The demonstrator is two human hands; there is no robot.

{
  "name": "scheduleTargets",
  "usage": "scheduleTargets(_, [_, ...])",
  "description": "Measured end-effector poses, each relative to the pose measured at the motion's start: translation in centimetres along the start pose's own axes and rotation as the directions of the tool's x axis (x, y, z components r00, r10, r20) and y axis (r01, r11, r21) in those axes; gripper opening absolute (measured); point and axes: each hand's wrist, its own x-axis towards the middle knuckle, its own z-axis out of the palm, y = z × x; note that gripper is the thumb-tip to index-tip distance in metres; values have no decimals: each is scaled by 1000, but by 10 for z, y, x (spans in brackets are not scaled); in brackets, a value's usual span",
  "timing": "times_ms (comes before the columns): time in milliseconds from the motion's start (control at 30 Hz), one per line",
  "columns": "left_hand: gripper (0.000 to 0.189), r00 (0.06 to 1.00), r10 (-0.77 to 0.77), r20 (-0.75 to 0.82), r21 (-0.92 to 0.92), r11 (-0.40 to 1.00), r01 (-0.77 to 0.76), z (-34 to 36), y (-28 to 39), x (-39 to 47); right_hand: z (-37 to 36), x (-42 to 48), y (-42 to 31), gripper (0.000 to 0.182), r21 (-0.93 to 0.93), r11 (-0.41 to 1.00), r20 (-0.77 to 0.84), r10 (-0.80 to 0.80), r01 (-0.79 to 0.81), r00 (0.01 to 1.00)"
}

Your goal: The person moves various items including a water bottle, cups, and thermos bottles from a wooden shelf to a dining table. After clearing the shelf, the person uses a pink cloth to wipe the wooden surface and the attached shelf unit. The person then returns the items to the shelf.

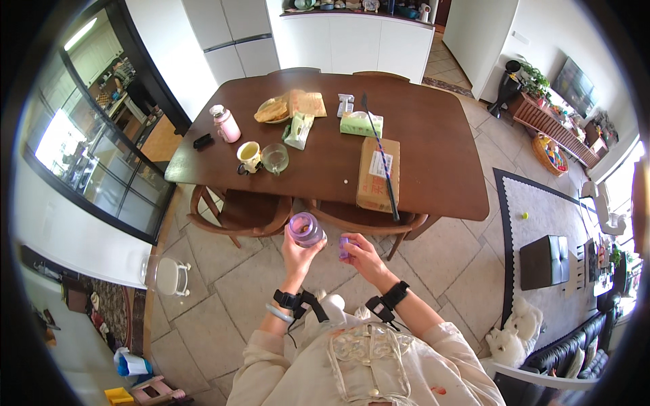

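My left hand [297,254] is wrapped around a translucent purple jar [314,238], its round mouth uncovered and facing up toward me. Something small and brownish shows inside, too small to identify. In my right hand [364,256] is a small purple piece [344,247], apparently a lid, pinched between thumb and fingers and apart from the jar. Both hands are in front of the near edge of a dark wooden table [315,172], above the tiled floor. A small white round object [346,181] lies on the tabletop.
Two wooden chairs [365,218] [244,210] are tucked under the near edge. The table bears a cardboard box [373,190] with a dark stick [384,162] across it, a tissue pack [355,125], a glass cup [275,159], a mug [249,157] and a pink thermos [227,127]. A white dog [515,335] lies right.
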Motion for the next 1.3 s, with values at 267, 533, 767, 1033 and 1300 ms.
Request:
scheduleTargets(267, [63,996,-37,81,67,997,31,-2,-83,128,15,162,-9,41,-313,950,-221,-63,-10,973])
scheduleTargets(533, [70,966,-13,260,75,997,-7,13,-135,225,-19,281,-5,54,-939,342,-222,-575,-15,788])
scheduleTargets(767, [74,959,-7,283,89,996,-19,31,-184,261,-12,322,-10,62,-958,217,-281,-610,-185,741])
scheduleTargets(1033, [84,939,-42,340,-10,999,48,50,-193,279,-33,336,-6,63,-933,298,-343,-570,-201,747])
scheduleTargets(1300, [115,948,-92,305,51,995,81,40,-212,246,-31,324,-3,88,-912,309,-400,-515,-271,758])
